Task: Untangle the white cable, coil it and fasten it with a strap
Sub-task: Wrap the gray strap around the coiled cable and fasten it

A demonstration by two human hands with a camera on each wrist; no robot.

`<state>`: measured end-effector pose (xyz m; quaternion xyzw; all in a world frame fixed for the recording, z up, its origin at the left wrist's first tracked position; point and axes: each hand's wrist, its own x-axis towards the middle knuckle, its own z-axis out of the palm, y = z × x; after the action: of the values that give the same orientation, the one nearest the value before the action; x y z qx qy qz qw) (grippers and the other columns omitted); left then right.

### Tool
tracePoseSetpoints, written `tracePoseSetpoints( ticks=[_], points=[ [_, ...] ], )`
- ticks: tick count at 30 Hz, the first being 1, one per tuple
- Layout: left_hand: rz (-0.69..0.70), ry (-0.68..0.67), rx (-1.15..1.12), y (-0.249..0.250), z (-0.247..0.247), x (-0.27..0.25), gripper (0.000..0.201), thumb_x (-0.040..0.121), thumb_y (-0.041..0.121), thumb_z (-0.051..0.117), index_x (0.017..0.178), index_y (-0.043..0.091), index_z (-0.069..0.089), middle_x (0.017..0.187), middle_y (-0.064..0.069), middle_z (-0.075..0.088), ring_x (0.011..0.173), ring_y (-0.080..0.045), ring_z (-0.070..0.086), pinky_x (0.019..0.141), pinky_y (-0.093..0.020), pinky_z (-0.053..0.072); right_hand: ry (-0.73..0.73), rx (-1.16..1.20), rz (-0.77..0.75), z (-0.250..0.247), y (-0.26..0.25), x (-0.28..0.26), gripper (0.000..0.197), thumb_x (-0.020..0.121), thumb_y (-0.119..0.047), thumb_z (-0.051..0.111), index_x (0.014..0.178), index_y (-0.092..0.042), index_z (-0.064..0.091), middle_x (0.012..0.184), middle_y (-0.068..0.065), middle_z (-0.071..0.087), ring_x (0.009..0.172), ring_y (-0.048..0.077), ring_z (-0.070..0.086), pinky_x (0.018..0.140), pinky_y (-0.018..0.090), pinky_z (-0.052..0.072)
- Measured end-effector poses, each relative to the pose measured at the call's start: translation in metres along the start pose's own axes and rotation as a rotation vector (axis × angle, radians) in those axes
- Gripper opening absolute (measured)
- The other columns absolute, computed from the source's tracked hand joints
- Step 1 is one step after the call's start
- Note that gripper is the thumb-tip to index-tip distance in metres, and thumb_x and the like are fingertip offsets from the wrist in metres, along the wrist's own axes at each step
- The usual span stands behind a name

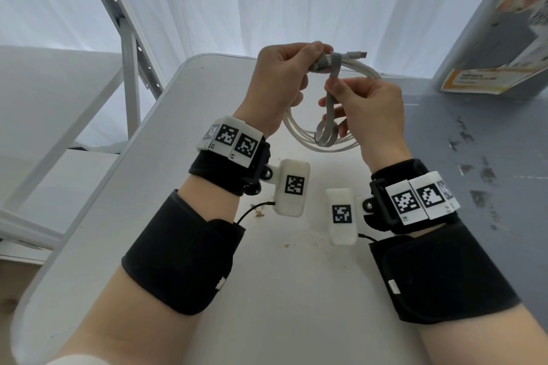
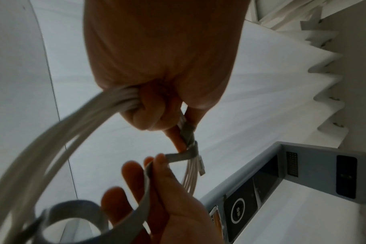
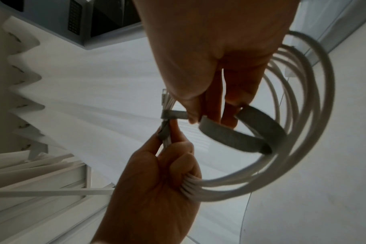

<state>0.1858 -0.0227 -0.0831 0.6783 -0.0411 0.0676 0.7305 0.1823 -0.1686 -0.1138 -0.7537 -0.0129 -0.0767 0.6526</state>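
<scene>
The white cable [image 1: 318, 139] hangs in a coil of several loops above the table, its metal plug [image 1: 357, 54] sticking out to the right. My left hand [image 1: 284, 74] grips the bunched loops at the top [image 2: 123, 100] [image 3: 188, 183]. A grey strap [image 1: 333, 68] is wrapped round the bundle beside my left fingertips. My right hand [image 1: 364, 104] pinches the strap's free length [image 2: 178, 156] [image 3: 175, 114] just below the wrap. The strap's tail curls into a loose loop [image 1: 326, 133] [image 3: 236, 137] in front of the coil.
The white table [image 1: 267, 261] lies under both forearms, with small brown crumbs [image 1: 261, 213] on it. A grey box with an orange label [image 1: 489, 77] stands at the right. A white metal frame [image 1: 130, 77] rises at the left, curtains behind.
</scene>
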Motion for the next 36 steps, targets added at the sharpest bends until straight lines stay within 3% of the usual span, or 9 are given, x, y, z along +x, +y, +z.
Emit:
tracePoseSetpoints(
  ticks=[3,6,10,17,22,25,28,31,36],
  points=[
    [-0.024,-0.042,0.027,-0.002,0.003,0.000,0.025,0.101,0.021,0.053,0.095,0.010,0.075,0.083,-0.018,0.054,0.045,-0.006,0.031,0.041,-0.020,0.025,0.060,-0.043,-0.009,-0.001,0.001,0.002,0.015,0.092,-0.031,0.075,0.081,-0.020,0.076,0.072,-0.006,0.076,0.056,0.012,0.067,0.046,0.025,0.047],
    [-0.042,-0.091,0.072,-0.002,0.004,-0.001,0.029,0.103,0.022,0.048,0.100,0.012,0.075,0.081,-0.014,0.050,0.046,-0.006,0.030,0.042,-0.020,0.023,0.117,-0.080,-0.019,-0.001,0.002,0.005,0.018,0.088,-0.037,0.077,0.074,-0.026,0.075,0.060,-0.016,0.066,0.052,0.001,0.055,0.058,0.029,0.051],
    [-0.086,-0.174,0.103,-0.003,0.004,-0.002,0.031,0.105,0.022,0.044,0.106,0.010,0.073,0.072,-0.002,0.053,0.048,-0.007,0.029,0.042,-0.020,0.021,0.134,-0.038,-0.005,-0.001,0.003,0.006,0.024,0.089,-0.037,0.076,0.081,-0.014,0.078,0.056,-0.010,0.062,0.042,0.003,0.046,0.057,0.027,0.040],
    [-0.088,-0.254,0.123,-0.004,0.000,-0.002,0.030,0.105,0.023,0.045,0.109,0.012,0.072,0.078,-0.010,0.048,0.048,-0.008,0.023,0.040,-0.020,0.020,0.118,-0.009,0.009,-0.002,0.002,0.004,0.016,0.088,-0.022,0.076,0.073,-0.026,0.073,0.052,-0.018,0.061,0.045,0.001,0.046,0.053,0.025,0.038],
    [-0.046,-0.176,0.163,-0.003,0.000,0.000,0.028,0.103,0.020,0.049,0.104,0.010,0.075,0.066,-0.006,0.038,0.049,-0.010,0.023,0.040,-0.021,0.021,0.062,0.096,0.076,-0.003,-0.002,0.001,0.015,0.092,-0.024,0.074,0.079,-0.018,0.074,0.065,0.000,0.071,0.036,0.005,0.042,0.039,0.021,0.033],
    [-0.015,-0.083,0.196,-0.003,-0.002,0.001,0.028,0.102,0.017,0.050,0.099,0.010,0.077,0.054,0.005,0.051,0.046,-0.009,0.029,0.041,-0.021,0.024,-0.007,0.126,0.087,-0.002,-0.001,0.001,0.013,0.095,-0.020,0.071,0.099,-0.010,0.077,0.086,0.006,0.079,0.038,0.009,0.043,0.042,0.024,0.042],
    [0.063,0.003,0.269,-0.002,-0.006,0.002,0.028,0.103,0.014,0.049,0.101,0.004,0.075,0.066,0.009,0.071,0.042,0.001,0.044,0.044,-0.009,0.032,-0.035,0.103,0.102,-0.002,-0.003,0.001,0.018,0.096,-0.018,0.066,0.104,-0.004,0.074,0.087,0.006,0.080,0.035,0.014,0.041,0.041,0.025,0.044],
    [0.133,0.062,0.349,0.000,-0.013,0.004,0.028,0.102,0.012,0.049,0.102,0.000,0.074,0.088,-0.006,0.077,0.044,0.009,0.051,0.047,-0.002,0.033,0.058,0.141,0.075,-0.005,-0.005,-0.001,0.025,0.097,-0.025,0.063,0.084,-0.008,0.076,0.071,0.011,0.076,0.032,0.016,0.036,0.038,0.022,0.032],
    [0.164,0.000,0.440,-0.001,-0.013,0.004,0.025,0.101,0.011,0.052,0.101,0.003,0.076,0.075,0.005,0.071,0.047,0.009,0.051,0.053,-0.003,0.035,0.262,0.103,-0.053,-0.008,-0.003,0.005,0.026,0.092,-0.041,0.071,0.073,-0.024,0.076,0.068,-0.009,0.070,0.059,-0.001,0.056,0.066,0.019,0.043]
  ],
)
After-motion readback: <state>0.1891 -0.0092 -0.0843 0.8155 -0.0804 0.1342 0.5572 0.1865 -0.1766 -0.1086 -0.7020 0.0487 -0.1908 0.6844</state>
